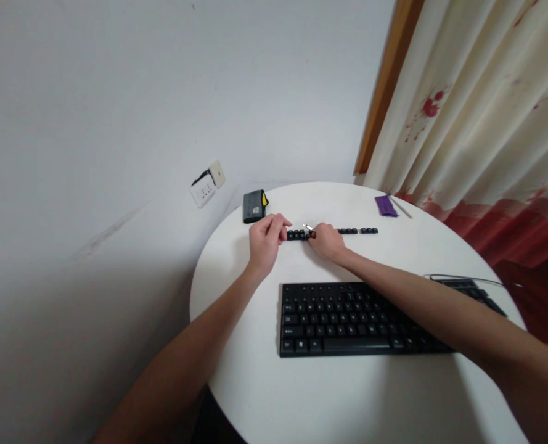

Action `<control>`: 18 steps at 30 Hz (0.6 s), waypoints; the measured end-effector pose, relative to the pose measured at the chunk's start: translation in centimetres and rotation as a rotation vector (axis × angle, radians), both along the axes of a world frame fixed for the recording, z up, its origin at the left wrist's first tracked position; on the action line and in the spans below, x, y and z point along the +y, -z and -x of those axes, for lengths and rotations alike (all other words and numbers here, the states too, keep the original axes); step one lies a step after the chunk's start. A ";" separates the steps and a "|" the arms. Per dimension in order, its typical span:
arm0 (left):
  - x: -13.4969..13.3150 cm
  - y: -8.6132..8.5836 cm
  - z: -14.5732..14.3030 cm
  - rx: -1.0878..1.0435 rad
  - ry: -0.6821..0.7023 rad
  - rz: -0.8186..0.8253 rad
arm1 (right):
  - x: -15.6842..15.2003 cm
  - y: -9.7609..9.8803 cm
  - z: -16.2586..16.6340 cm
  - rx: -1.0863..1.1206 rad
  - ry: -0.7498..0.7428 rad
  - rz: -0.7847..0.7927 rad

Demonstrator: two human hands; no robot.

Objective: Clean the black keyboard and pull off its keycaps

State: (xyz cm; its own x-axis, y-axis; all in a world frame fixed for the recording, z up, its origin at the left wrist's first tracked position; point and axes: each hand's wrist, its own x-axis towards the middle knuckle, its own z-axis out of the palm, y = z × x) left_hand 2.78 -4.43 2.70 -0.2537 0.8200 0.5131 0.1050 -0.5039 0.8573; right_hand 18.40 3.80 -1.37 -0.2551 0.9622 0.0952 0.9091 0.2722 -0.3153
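Observation:
Black keycaps (296, 235) lie in a line across the white round table (243, 308), behind the black keyboard (333, 345). At the line's left end is my left hand (264, 242), its fingers curled and pinched together. Whether anything sits between them is too small to tell. My right hand (327, 242) closes around a small tool with a shiny metal tip (307, 227), low over the middle of the line, and hides some keycaps. More keycaps (368, 230) show to its right. My right forearm crosses above the keyboard and covers part of its right side.
A dark wallet-like case (254, 206) with a yellow edge lies at the back left. A purple cloth or pouch (386, 206) and a thin pale stick (402, 208) lie at the back right. The wall with a socket (203, 191) borders the left; a curtain (500, 111) hangs right.

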 end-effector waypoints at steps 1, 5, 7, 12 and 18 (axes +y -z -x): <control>0.0 0.0 0.0 0.003 0.003 0.000 | 0.0 0.0 0.0 0.001 -0.001 -0.002; 0.0 0.0 0.0 0.025 0.005 -0.002 | 0.1 0.0 0.0 -0.003 -0.002 -0.002; 0.0 0.0 -0.1 0.030 0.005 0.003 | 0.1 0.0 0.1 -0.007 0.002 0.005; 0.1 0.1 -0.1 0.034 0.014 0.008 | 0.1 0.0 0.1 -0.009 0.008 0.006; 0.1 0.3 0.0 0.047 0.024 0.008 | -0.1 0.0 0.2 0.006 0.003 -0.001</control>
State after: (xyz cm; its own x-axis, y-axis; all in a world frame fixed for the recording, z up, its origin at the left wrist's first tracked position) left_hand 2.83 -4.34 2.43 -0.2101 0.8295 0.5174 0.1330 -0.5001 0.8557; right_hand 18.21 3.73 -1.41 -0.2512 0.9630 0.0979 0.9080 0.2695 -0.3206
